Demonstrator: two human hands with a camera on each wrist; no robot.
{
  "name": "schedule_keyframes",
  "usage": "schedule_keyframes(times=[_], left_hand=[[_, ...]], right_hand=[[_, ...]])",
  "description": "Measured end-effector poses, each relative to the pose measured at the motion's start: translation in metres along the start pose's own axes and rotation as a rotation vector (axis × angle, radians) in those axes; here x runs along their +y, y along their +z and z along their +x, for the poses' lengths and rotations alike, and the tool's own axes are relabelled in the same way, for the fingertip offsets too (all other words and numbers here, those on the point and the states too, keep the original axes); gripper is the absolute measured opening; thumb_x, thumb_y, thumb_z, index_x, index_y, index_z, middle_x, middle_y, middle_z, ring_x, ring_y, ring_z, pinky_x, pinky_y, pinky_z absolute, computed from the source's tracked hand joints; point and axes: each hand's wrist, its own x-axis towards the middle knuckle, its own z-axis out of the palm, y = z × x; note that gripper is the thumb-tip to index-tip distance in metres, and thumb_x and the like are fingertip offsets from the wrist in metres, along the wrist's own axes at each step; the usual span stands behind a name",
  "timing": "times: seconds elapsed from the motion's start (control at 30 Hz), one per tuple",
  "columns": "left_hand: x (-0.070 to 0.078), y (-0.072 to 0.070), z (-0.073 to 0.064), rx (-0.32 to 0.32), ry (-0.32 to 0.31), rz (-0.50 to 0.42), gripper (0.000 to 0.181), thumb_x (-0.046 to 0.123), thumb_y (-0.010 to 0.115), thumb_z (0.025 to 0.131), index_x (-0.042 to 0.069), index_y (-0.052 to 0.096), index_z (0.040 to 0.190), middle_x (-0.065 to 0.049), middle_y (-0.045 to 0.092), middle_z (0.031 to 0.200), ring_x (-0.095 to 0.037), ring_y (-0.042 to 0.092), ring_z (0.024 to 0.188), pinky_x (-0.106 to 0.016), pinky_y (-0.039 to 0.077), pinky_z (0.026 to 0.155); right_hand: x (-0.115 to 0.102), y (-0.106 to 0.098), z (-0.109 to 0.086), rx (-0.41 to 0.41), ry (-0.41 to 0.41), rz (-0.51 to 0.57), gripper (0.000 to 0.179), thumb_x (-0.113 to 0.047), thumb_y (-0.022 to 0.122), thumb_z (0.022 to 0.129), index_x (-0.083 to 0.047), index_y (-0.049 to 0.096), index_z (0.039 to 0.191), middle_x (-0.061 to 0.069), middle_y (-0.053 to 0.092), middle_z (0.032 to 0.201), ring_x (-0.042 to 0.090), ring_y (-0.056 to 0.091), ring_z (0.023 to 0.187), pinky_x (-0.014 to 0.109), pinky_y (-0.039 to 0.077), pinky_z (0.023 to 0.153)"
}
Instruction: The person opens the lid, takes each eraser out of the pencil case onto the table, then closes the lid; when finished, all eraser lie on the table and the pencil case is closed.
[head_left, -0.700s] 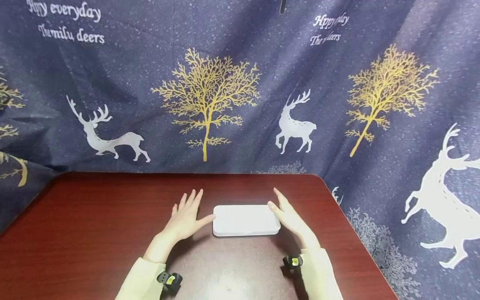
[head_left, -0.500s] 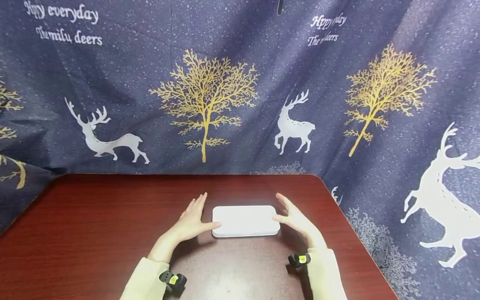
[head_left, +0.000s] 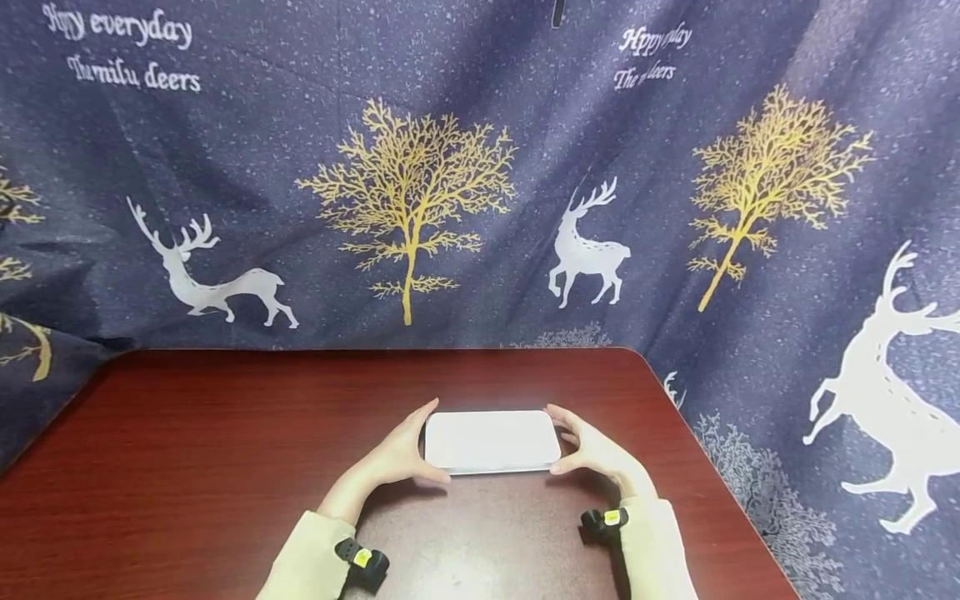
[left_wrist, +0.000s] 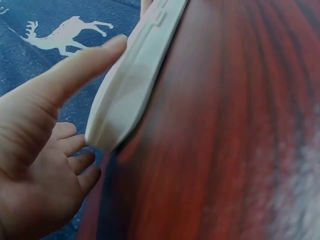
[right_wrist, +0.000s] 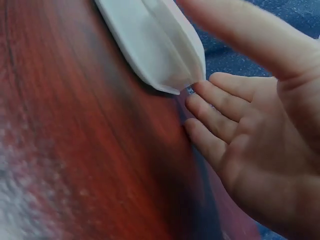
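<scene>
A white, flat, rounded plastic case [head_left: 491,442] lies lengthwise across the dark red table, between the two hands. My left hand [head_left: 396,452] grips its left end, thumb along the near edge and index finger at the far corner. At the right end, my right hand [head_left: 600,454] holds the case the same way, its other fingers curled beside the end. Seen in the left wrist view, the case's side [left_wrist: 127,82] has a lid seam and a small raised latch [left_wrist: 160,19]. Fingertips [right_wrist: 202,87] meet the case's end in the right wrist view.
Glossy red-brown wood makes up the table [head_left: 225,433], with rounded far corners. Behind it hangs a dark blue cloth [head_left: 480,167] printed with deer and yellow trees. A small black camera sits at the left wrist [head_left: 363,562] and another at the right wrist [head_left: 603,521].
Both thumbs have come down from above the case to its near edge. The left hand has moved right, and the fingers of both hands have closed in round the ends.
</scene>
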Motion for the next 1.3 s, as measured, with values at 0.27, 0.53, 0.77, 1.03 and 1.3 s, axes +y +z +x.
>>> schedule_keyframes(times=[0.27, 0.53, 0.77, 1.03, 1.3], left_hand=[[0.002, 0.004, 0.003, 0.058, 0.016, 0.032, 0.115, 0.021, 0.096, 0.052, -0.008, 0.035, 0.145, -0.028, 0.042, 0.146, -0.044, 0.039, 0.136, -0.057, 0.033, 0.112], [0.004, 0.003, 0.005, 0.067, 0.007, 0.053, 0.112, 0.020, 0.096, 0.051, -0.007, 0.039, 0.144, -0.026, 0.046, 0.144, -0.042, 0.043, 0.135, -0.054, 0.036, 0.112], [0.004, 0.001, 0.005, 0.091, 0.051, 0.070, 0.094, 0.016, 0.093, 0.053, -0.006, 0.051, 0.134, -0.022, 0.055, 0.135, -0.038, 0.052, 0.127, -0.051, 0.041, 0.109], [0.007, -0.007, 0.007, 0.054, 0.083, 0.104, 0.094, 0.019, 0.091, 0.057, -0.006, 0.048, 0.137, -0.023, 0.052, 0.140, -0.040, 0.047, 0.132, -0.052, 0.038, 0.111], [0.013, -0.028, 0.004, 0.018, 0.188, 0.101, 0.060, 0.023, 0.087, 0.070, -0.001, 0.065, 0.121, -0.014, 0.069, 0.120, -0.034, 0.062, 0.117, -0.048, 0.048, 0.100]], right_hand=[[0.001, 0.003, 0.000, 0.041, -0.018, -0.104, 0.098, -0.009, 0.086, 0.069, 0.002, 0.031, 0.149, 0.026, 0.037, 0.150, 0.046, 0.038, 0.135, 0.051, 0.034, 0.112], [0.003, 0.007, 0.003, 0.080, -0.037, -0.106, 0.093, -0.006, 0.085, 0.069, 0.003, 0.036, 0.146, 0.026, 0.044, 0.143, 0.042, 0.044, 0.130, 0.033, 0.040, 0.106], [0.005, 0.009, 0.004, 0.070, -0.038, -0.039, 0.092, -0.002, 0.084, 0.070, 0.006, 0.033, 0.146, 0.029, 0.045, 0.139, 0.034, 0.053, 0.122, 0.017, 0.047, 0.091], [0.004, 0.010, 0.004, 0.062, -0.053, -0.023, 0.091, -0.003, 0.084, 0.070, 0.006, 0.033, 0.146, 0.029, 0.046, 0.137, 0.022, 0.055, 0.115, 0.017, 0.048, 0.090], [0.004, 0.009, 0.003, 0.072, -0.030, -0.047, 0.092, -0.003, 0.084, 0.069, 0.004, 0.034, 0.146, 0.028, 0.040, 0.144, 0.035, 0.051, 0.123, 0.028, 0.046, 0.098]])
